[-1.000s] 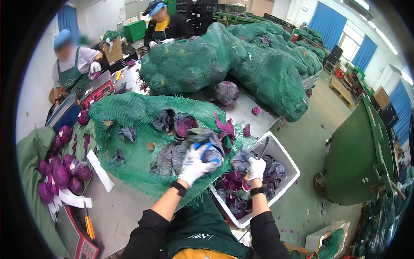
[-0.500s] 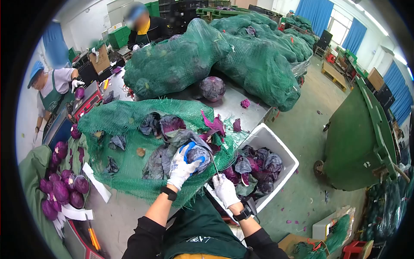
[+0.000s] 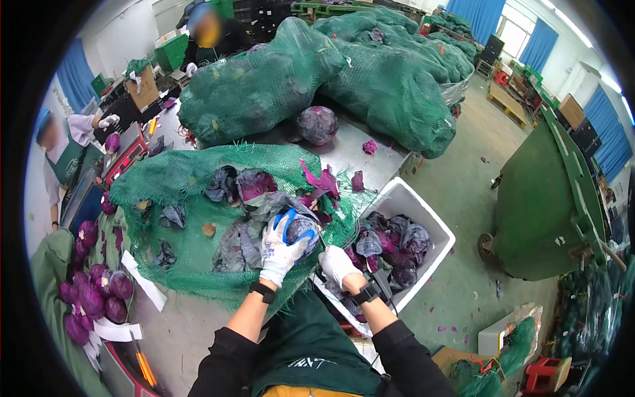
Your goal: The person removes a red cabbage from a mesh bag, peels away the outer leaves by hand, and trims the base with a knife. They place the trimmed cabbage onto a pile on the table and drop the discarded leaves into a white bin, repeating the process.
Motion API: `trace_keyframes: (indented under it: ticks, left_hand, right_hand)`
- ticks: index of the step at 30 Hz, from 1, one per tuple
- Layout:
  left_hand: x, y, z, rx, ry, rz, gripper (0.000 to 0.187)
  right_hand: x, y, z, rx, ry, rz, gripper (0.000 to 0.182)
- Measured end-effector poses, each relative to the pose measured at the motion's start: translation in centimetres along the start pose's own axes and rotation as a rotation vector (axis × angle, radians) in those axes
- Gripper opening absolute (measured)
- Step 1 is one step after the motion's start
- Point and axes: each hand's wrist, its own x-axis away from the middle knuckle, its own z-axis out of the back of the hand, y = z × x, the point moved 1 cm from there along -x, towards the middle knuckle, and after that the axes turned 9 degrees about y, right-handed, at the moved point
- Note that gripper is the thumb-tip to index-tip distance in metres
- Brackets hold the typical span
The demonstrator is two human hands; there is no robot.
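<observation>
My left hand (image 3: 280, 251), in a white and blue work glove, is wrapped over a red cabbage (image 3: 304, 229) with loose greyish outer leaves. The cabbage rests on a green mesh sack (image 3: 178, 248) spread over the table. My right hand (image 3: 338, 266), also gloved, is closed round a knife (image 3: 322, 242); its thin dark blade stands against the cabbage's right side, and the handle is mostly hidden. Torn purple leaves (image 3: 323, 185) and wilted leaves (image 3: 228, 248) lie on the mesh around the cabbage.
A white foam box (image 3: 433, 258) of discarded leaves stands at the right. Full mesh sacks (image 3: 258, 89) and a whole cabbage (image 3: 317, 126) sit behind. Trimmed cabbages (image 3: 92, 301) lie left. A green wheeled bin (image 3: 549, 205) stands right. Two people work at the far left and back.
The view has shifted slightly. My right hand has moved a little closer to the cabbage with the knife. My left hand keeps its hold. The person at left has raised a gloved hand off a cabbage.
</observation>
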Motion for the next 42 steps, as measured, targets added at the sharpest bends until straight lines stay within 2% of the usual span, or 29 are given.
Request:
trace_keyframes:
  ticks: [2, 3, 4, 6, 9, 12, 14, 16, 19, 20, 26, 28, 30, 31, 32, 34, 35, 36, 38, 39, 40, 42]
  left_hand:
    - [0.3, 0.9, -0.2, -0.02, -0.006, -0.021, 0.075]
    - [0.6, 1.2, -0.1, -0.049, -0.006, -0.036, 0.075]
    - [0.9, 1.5, 0.1, -0.08, -0.006, -0.056, 0.075]
    - [1.4, 1.2, 0.4, -0.067, -0.02, -0.031, 0.077]
    - [3.0, -0.2, 0.4, 0.035, 0.035, -0.053, 0.08]
    - [4.0, -1.5, -0.4, 0.139, 0.088, 0.0, 0.08]
    - [3.7, -1.4, 0.2, 0.172, 0.099, -0.031, 0.079]
    - [2.9, 0.2, 2.3, 0.178, -0.064, 0.039, 0.076]
    - [2.2, 1.8, 2.8, 0.115, -0.073, 0.139, 0.076]
    - [2.2, 1.9, 2.8, 0.104, -0.073, 0.168, 0.077]
    - [3.5, -2.3, 0.5, 0.366, 0.106, 0.055, 0.075]
    - [3.8, -1.4, 0.9, 0.359, 0.144, 0.039, 0.074]
    - [4.5, -0.9, 1.1, 0.274, 0.171, -0.032, 0.074]
    - [5.0, -0.6, 1.3, 0.185, 0.198, -0.098, 0.074]
    - [5.5, 0.0, 1.8, 0.155, 0.197, -0.155, 0.075]
    - [6.9, 0.3, 2.6, 0.086, 0.175, -0.276, 0.075]
    - [7.8, -0.6, 2.6, 0.128, 0.13, -0.12, 0.075]
    - [7.7, -1.8, 2.0, 0.503, 0.072, 0.101, 0.075]
    - [6.9, -3.8, 2.8, 0.639, 0.196, 0.252, 0.071]
    - [6.3, -3.9, 3.9, 1.043, 0.09, 0.519, 0.062]
    - [5.7, -5.3, 4.5, 1.088, 0.09, 0.448, 0.057]
    - [5.3, -3.4, 6.4, 1.464, 0.043, 0.604, 0.056]
  right_hand:
    - [-0.5, 0.3, -0.1, 0.044, -0.05, -0.043, 0.027]
    - [-1.2, 1.2, -0.5, 0.195, -0.226, 0.147, 0.025]
    - [-1.4, 1.9, -0.9, 0.181, -0.248, 0.148, 0.023]
    - [-1.3, 1.0, -0.3, 0.089, -0.156, -0.003, 0.024]
    - [0.4, 0.6, -1.2, 0.065, 0.1, 0.076, 0.023]
    - [1.7, -0.5, -0.5, 0.068, 0.104, 0.058, 0.025]
    - [2.3, -1.5, -0.4, 0.124, 0.011, 0.018, 0.022]
    - [3.4, -2.6, -0.5, 0.114, 0.001, 0.043, 0.023]
    - [3.7, -4.0, -0.5, 0.161, 0.063, -0.013, 0.016]
    - [3.3, -3.5, -0.9, 0.14, 0.056, 0.039, 0.014]
    - [3.9, -3.8, -2.7, 0.028, 0.179, -0.114, 0.018]
    - [3.6, -4.3, -1.4, 0.082, 0.108, -0.002, 0.02]
    - [2.9, -4.6, -0.3, 0.044, 0.073, -0.002, 0.021]
    - [2.3, -4.7, 0.8, 0.045, -0.068, -0.063, 0.024]
    - [2.3, -4.0, -0.2, 0.046, -0.066, -0.057, 0.024]
    - [2.7, -2.0, -3.4, 0.025, 0.125, 0.067, 0.025]
    - [3.2, -2.4, -3.4, 0.07, 0.068, -0.064, 0.024]
    - [3.8, -2.4, -3.3, 0.045, 0.113, -0.089, 0.023]
    - [4.2, -2.2, -2.9, 0.054, 0.088, -0.078, 0.023]
    - [4.3, -2.8, -2.2, 0.042, 0.127, -0.05, 0.023]
    - [4.9, -3.1, -1.1, 0.003, 0.219, -0.022, 0.026]
    - [3.6, -2.4, -0.2, 0.008, 0.349, -0.111, 0.025]
